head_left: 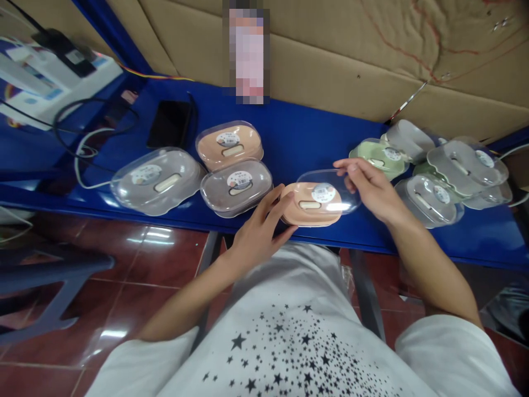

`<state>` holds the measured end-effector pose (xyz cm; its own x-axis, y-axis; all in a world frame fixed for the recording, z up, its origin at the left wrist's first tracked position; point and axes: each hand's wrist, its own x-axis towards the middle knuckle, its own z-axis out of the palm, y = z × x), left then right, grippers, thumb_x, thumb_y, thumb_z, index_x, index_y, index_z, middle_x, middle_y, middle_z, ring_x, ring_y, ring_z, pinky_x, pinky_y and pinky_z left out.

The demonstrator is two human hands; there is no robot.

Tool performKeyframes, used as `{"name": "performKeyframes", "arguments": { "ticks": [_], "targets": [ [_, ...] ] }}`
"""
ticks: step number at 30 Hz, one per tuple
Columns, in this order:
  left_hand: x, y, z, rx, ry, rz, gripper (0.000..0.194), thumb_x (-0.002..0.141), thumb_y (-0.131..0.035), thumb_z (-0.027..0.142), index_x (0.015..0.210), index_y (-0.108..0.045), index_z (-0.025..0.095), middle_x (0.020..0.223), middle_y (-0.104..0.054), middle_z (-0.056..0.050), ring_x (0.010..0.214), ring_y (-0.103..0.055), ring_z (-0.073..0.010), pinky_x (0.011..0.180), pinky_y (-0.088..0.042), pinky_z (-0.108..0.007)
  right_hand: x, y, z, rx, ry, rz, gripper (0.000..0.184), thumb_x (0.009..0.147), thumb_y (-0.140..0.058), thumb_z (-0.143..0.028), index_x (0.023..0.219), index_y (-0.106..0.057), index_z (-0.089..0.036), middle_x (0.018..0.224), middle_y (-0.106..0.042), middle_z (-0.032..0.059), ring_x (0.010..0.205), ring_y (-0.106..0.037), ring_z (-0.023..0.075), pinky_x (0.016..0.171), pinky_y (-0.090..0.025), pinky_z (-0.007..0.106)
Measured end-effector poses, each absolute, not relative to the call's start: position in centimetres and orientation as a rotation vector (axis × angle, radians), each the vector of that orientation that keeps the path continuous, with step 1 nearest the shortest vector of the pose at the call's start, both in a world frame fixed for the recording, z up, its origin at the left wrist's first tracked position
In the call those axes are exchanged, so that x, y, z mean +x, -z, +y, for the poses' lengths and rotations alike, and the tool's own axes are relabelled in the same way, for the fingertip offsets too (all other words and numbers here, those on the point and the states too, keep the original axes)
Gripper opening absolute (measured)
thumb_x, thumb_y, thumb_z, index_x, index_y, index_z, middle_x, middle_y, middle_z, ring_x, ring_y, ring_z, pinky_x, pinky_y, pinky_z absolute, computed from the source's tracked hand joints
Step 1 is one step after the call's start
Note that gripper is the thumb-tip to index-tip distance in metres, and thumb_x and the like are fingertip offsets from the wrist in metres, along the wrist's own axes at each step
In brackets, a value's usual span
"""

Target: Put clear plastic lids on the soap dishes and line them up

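Note:
In front of me at the edge of the blue table lies an orange oval box (295, 214) with a pale slot insert. My left hand (270, 220) rests its fingers around the box's left end. Over the box, shifted to the right and tilted, is a clear plastic lid (351, 204) with a round label. My right hand (367, 182) pinches the lid's far right rim between thumb and fingers. Just left of my left hand sits a grey lidded box (215, 193), with another orange lidded box (210, 151) behind it.
Another grey lidded box (124, 193) stands further left. To the right are a green lidded box (363, 150) and several grey ones, some stacked (446, 157). A black phone (168, 124), cables and a white power strip (99, 77) occupy the back left. Brown cardboard (322, 71) lines the back.

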<state>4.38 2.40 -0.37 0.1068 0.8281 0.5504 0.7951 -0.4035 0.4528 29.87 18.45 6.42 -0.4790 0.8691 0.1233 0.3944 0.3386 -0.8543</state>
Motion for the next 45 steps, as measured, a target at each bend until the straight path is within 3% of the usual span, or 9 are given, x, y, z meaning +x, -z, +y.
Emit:
{"name": "performKeyframes", "arguments": {
  "ticks": [2,4,9,13,17,24,31,40,45],
  "targets": [
    [4.4,0.3,2.4,2.308,-1.166,1.696,0.082,0.105,-0.070,0.035,0.171,-0.023,0.031,0.165,-0.053,-0.019,0.149,-0.060,-0.0338,0.113,-0.062,-0.051,29.4,-5.7,17.9,-1.045,-0.924,-2.189,0.054,0.109,-0.047,-0.069,0.141,-0.070,-0.032,0.137,-0.072,0.0090,0.108,-0.073,0.0239,0.098,-0.063,0.043],
    [4.4,0.2,2.3,2.301,-1.160,1.709,0.081,0.105,-0.070,0.036,0.171,-0.023,0.032,0.165,-0.054,-0.018,0.148,-0.061,-0.0336,0.113,-0.063,-0.050,29.5,-5.5,16.9,-0.929,-0.850,-2.359,0.056,0.110,-0.049,-0.064,0.155,-0.060,-0.034,0.156,-0.062,0.0103,0.136,-0.065,0.0299,0.117,-0.054,0.053],
    [4.4,0.4,2.3,2.287,-1.170,1.707,0.078,0.106,-0.069,0.037,0.170,-0.026,0.031,0.165,-0.053,-0.018,0.150,-0.059,-0.0329,0.113,-0.062,-0.048,30.5,-6.2,14.2,-0.757,-0.708,-2.648,0.061,0.112,-0.054,-0.045,0.171,-0.040,-0.038,0.177,-0.039,0.0087,0.165,-0.036,0.0320,0.133,-0.037,0.060],
    [4.3,0.3,2.3,2.270,-1.138,1.640,0.069,0.107,-0.066,0.035,0.168,-0.033,0.031,0.164,-0.054,-0.016,0.149,-0.060,-0.0309,0.115,-0.061,-0.047,30.6,-6.2,13.6,-0.633,-0.586,-2.748,0.060,0.114,-0.049,-0.033,0.172,-0.037,-0.042,0.182,-0.029,0.0019,0.170,-0.025,0.0303,0.136,-0.029,0.063],
    [4.1,0.3,2.3,2.239,-1.134,1.623,0.064,0.106,-0.066,0.030,0.163,-0.038,0.029,0.163,-0.054,-0.016,0.149,-0.060,-0.0309,0.116,-0.060,-0.048,30.5,-5.5,13.7,-0.505,-0.506,-2.784,0.066,0.111,-0.058,-0.034,0.172,-0.034,-0.044,0.181,-0.031,-0.0004,0.169,-0.026,0.0310,0.135,-0.034,0.064],
    [4.1,0.4,2.3,2.263,-1.164,1.635,0.062,0.106,-0.066,0.028,0.162,-0.038,0.029,0.165,-0.052,-0.017,0.150,-0.059,-0.0322,0.118,-0.059,-0.050,30.5,-4.3,14.0,-0.560,-0.239,-2.833,0.073,0.105,-0.067,-0.048,0.171,-0.037,-0.042,0.178,-0.039,0.0044,0.167,-0.032,0.0353,0.132,-0.037,0.065],
    [4.0,0.2,2.4,2.288,-1.279,1.628,0.059,0.104,-0.068,0.023,0.158,-0.045,0.028,0.160,-0.052,-0.018,0.138,-0.067,-0.0319,0.115,-0.061,-0.053,29.7,-6.8,18.6,-1.034,0.172,-2.625,0.075,0.110,-0.052,-0.049,0.176,-0.025,-0.027,0.180,-0.031,0.0155,0.167,-0.028,0.0403,0.134,-0.018,0.072],
    [4.3,0.2,2.4,2.373,-1.202,1.623,0.044,0.104,-0.067,0.020,0.147,-0.055,0.023,0.153,-0.061,-0.018,0.127,-0.074,-0.0287,0.108,-0.066,-0.049,34.9,-5.9,19.2,-1.464,0.176,-2.493,0.072,0.108,-0.052,-0.053,0.169,-0.041,-0.015,0.169,-0.046,0.0258,0.157,-0.043,0.0503,0.121,-0.036,0.076],
    [4.4,0.4,2.3,2.408,-1.167,1.652,0.045,0.103,-0.068,0.020,0.147,-0.057,0.026,0.153,-0.062,-0.015,0.129,-0.073,-0.0288,0.107,-0.067,-0.047,34.6,-7.5,18.9,-1.220,0.009,-2.525,0.064,0.112,-0.045,-0.048,0.171,-0.037,-0.024,0.173,-0.045,0.0157,0.158,-0.045,0.0379,0.123,-0.042,0.062]
  ]
}}
